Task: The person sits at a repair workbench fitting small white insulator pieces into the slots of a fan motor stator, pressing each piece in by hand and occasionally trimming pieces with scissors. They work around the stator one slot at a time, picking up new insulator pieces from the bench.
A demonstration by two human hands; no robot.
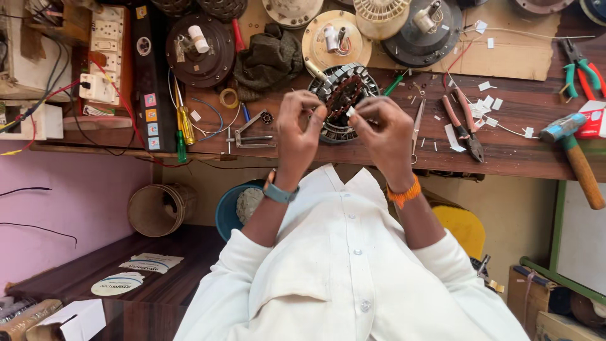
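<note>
Brown and worn, the long wooden surface (517,151) carries many tools and round fan parts. At its near edge sits a round metal motor core with dark copper wire coils (341,95). Both hands are just above it. The left hand (298,129) has its fingers curled in, with thumb and fingertip pinched close together over the core's left side; I cannot tell what it pinches. The right hand (382,136) is curled too, and its thumb and finger pinch a small white slip of paper (350,112) right at the core. The two hands are near each other, almost touching. Red-handled pliers (464,123) lie just right of the right hand, and a yellow-handled screwdriver (185,123) lies well to the left.
</note>
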